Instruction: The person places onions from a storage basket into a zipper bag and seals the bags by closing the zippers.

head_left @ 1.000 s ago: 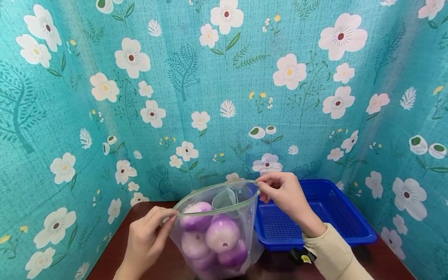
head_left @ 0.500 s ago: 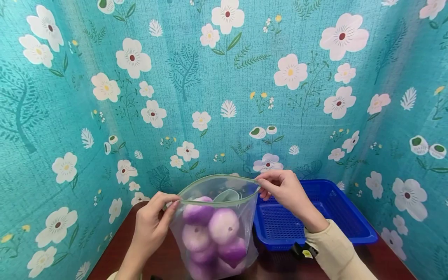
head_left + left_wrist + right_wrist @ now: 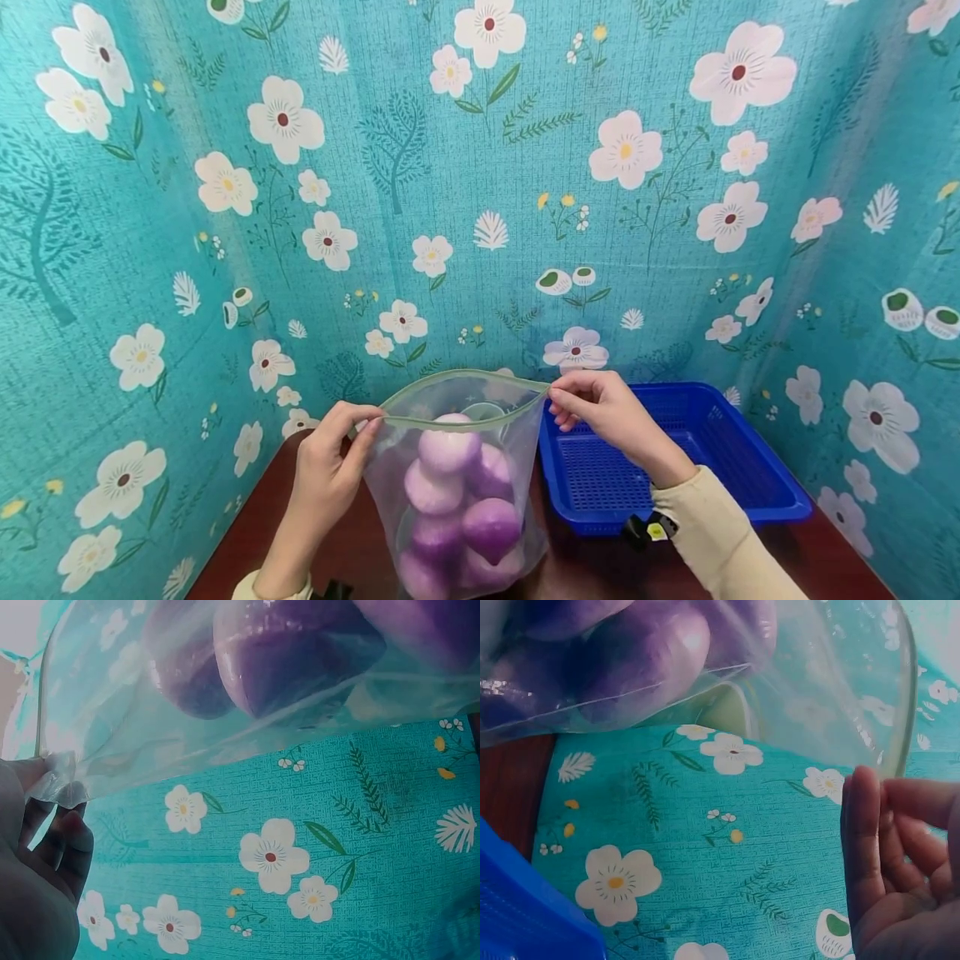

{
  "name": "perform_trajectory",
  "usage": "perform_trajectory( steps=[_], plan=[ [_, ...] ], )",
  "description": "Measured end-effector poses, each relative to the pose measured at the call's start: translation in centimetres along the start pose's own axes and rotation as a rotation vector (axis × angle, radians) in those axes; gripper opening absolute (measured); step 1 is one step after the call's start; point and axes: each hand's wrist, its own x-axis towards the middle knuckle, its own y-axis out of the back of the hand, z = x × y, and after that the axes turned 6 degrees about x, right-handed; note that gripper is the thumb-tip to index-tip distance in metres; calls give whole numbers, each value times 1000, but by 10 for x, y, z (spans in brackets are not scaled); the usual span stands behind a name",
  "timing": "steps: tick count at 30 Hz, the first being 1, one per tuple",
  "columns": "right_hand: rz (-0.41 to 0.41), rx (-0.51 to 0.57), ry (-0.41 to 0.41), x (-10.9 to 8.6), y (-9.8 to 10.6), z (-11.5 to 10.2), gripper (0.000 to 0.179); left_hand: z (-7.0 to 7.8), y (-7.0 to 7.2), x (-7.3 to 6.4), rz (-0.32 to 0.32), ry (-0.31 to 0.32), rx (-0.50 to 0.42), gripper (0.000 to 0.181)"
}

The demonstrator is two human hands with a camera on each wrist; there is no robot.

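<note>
A clear bag (image 3: 378,492) with a pale green rim hangs upright between both hands, its mouth parted. Several purple onions (image 3: 491,529) are stacked inside it. My left hand (image 3: 330,462) pinches the left corner of the rim between thumb and fingers; in the left wrist view the fingertips (image 3: 71,825) grip crumpled clear film. At the opposite corner, my right hand (image 3: 607,421) pinches the rim with thumb and forefinger. A pale green rounded shape (image 3: 731,709) shows at the bag's far side, partly hidden behind the onions.
A blue plastic basket (image 3: 562,500) with a perforated bottom stands right of the bag, below the right forearm. The dark red-brown table (image 3: 247,533) runs up to a teal flowered cloth (image 3: 480,208) behind and at both sides.
The left hand has risen a little, bringing the left rim corner up. Inside the bag the onions have shifted and settled into a taller stack. The right hand stays at its corner.
</note>
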Motion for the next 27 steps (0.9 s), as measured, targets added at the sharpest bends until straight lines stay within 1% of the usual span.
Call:
perform_trajectory(
  steps=[7, 10, 14, 16, 20, 22, 23, 25, 27],
  plan=[
    [6, -54, 38, -1, -5, 1, 20, -3, -1, -1, -22, 41, -26, 29],
    [26, -87, 54, -1, -7, 2, 16, -4, -1, -1, -27, 53, -30, 28],
    [72, -123, 81, -2, -4, 3, 14, -6, 3, -2, -11, 49, -23, 30],
    [89, -133, 99, -3, -1, 2, 13, -7, 5, -2, 3, 35, -19, 33],
    [90, -142, 137, -4, 5, 0, 12, -9, 10, -1, 22, 18, -31, 37],
    [85, -150, 152, -4, 6, -1, 11, -10, 12, -1, 26, 45, -38, 36],
    [86, -153, 156, -4, 6, -1, 11, -11, 12, -1, 32, 70, -44, 36],
    [91, -156, 159, -4, 5, -2, 11, -12, 11, -3, 44, 134, -55, 35],
    [98, -154, 154, -5, 5, -1, 11, -14, 9, -6, 46, 206, -101, 35]
  ],
)
